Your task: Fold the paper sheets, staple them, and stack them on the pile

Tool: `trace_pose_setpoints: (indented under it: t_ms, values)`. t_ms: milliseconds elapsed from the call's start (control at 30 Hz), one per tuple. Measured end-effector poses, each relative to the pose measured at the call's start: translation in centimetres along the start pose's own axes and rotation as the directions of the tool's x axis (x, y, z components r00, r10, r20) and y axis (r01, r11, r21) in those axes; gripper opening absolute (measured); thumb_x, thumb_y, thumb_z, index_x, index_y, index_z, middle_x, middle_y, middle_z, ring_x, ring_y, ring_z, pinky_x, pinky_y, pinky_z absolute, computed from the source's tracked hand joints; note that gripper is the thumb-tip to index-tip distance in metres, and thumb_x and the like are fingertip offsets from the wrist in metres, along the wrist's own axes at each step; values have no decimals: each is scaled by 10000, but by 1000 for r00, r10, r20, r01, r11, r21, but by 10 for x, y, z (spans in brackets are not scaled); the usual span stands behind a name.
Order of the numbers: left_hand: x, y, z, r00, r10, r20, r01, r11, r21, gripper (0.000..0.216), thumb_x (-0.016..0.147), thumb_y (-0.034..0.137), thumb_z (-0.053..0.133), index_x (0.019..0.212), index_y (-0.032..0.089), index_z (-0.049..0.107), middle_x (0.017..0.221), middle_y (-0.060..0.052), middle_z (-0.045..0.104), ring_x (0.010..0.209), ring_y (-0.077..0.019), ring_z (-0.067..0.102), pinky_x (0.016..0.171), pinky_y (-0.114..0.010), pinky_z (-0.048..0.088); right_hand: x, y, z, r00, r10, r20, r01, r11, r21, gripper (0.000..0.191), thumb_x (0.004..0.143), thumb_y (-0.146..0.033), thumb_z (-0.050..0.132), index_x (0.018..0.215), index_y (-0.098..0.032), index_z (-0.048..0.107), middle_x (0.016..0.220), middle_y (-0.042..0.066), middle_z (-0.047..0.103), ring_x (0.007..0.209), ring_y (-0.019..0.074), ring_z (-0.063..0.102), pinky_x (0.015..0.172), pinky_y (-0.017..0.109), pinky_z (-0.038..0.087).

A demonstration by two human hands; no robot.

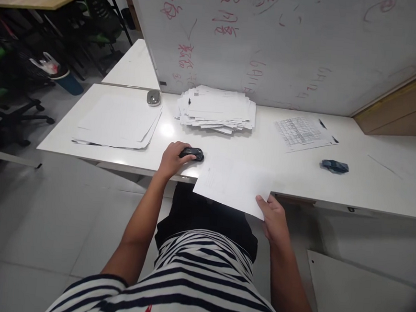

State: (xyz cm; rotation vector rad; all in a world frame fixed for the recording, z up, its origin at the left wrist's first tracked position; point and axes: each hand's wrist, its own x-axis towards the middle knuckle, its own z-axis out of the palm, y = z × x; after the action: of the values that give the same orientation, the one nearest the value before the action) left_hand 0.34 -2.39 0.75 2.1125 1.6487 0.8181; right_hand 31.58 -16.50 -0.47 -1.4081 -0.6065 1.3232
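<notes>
Near the front edge of the white table, my left hand (173,159) is closed around a black stapler (194,153), which rests on the tabletop. My right hand (274,215) pinches the near right corner of a white sheet of paper (232,184) between thumb and fingers. That sheet lies partly over the table and sticks out past its front edge, its left corner just in front of the stapler. Faint print shows on its left part; whether it is one sheet or several I cannot tell.
A thick stack of papers (219,109) stands against the whiteboard (274,46). Larger sheets (120,120) and a small grey device (154,98) are on the left. To the right lie a printed form (305,134), a dark blue object (334,166) and a cardboard box (402,106).
</notes>
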Motion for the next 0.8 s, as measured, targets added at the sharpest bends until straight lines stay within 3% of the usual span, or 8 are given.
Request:
trace_pose_setpoints:
  t_ms: [167,333,533,667,800]
  values:
    - [-1,1,-2,999,24,29,-23,999,-28,332,786,469,648,1008,222,647,958,-55,660,889,-227,533,779,-346,402,11,6,10,997,27,66,-26,1000,-15,439,707,-434,755,1075,-209,674,1003,61,744,920,266,693,810,411,555]
    - [-1,4,-7,995,65,81,-59,996,-70,335,786,458,644,1029,228,659,1042,-58,674,964,-241,553,866,-377,406,21,8,30,986,40,164,-33,998,-47,445,720,-461,743,1067,-192,668,1024,73,738,934,263,686,882,435,524]
    - [3,25,-38,963,78,256,-31,983,-182,315,830,454,579,1062,266,681,1129,-38,670,1059,-236,570,919,-381,416,22,4,44,968,18,249,-8,999,-40,421,747,-467,724,1067,-199,664,1062,80,727,974,262,672,927,442,495]
    - [17,57,-53,981,82,179,-47,980,-193,352,885,502,471,926,224,682,987,-48,676,930,-206,584,808,-329,432,17,7,42,967,23,255,-17,999,-28,459,754,-468,719,1117,-195,652,1073,92,723,964,265,673,899,437,509]
    - [44,78,-42,980,134,147,-127,990,-55,447,917,519,388,676,187,566,669,-28,559,642,-150,488,616,-287,350,14,11,42,972,9,233,-8,1000,-8,436,766,-454,711,1112,-196,653,1082,85,720,972,263,670,899,432,507]
